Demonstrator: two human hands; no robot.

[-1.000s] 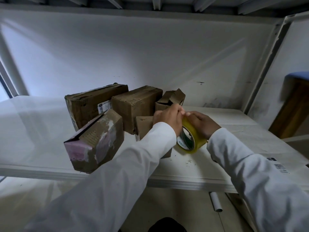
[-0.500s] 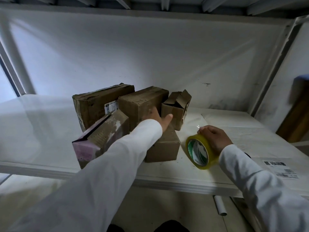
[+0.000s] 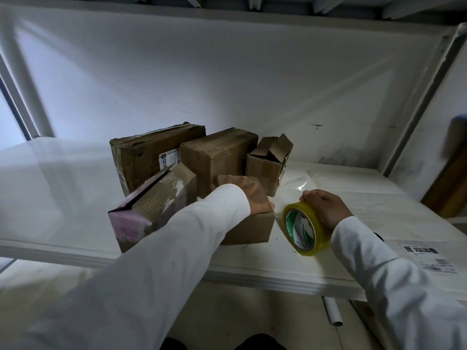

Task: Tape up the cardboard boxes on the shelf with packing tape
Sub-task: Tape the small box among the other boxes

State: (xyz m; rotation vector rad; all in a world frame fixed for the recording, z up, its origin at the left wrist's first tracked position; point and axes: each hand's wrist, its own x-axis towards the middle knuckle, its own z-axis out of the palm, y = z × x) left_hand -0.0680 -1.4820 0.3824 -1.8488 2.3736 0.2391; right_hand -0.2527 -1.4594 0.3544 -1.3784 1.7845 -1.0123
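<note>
Left hand (image 3: 255,198) lowered onto small box (image 3: 249,227), tape roll (image 3: 304,228) shifted slightly right

The scene is dim and bluish, with the strongest light entering from far left of the left hand (image 3: 255,198), where the shelf (image 3: 50,178) washes out pale. A small specular glare sits on the clear film (image 3: 298,185) just beyond the right hand (image 3: 326,208). The cardboard boxes (image 3: 217,157) behind the left hand's grip stay dark and murky. Wide-angle distortion bends the frame uprights at both edges, and the brown object (image 3: 452,173) far right of the right hand is smeared by blur.
</note>
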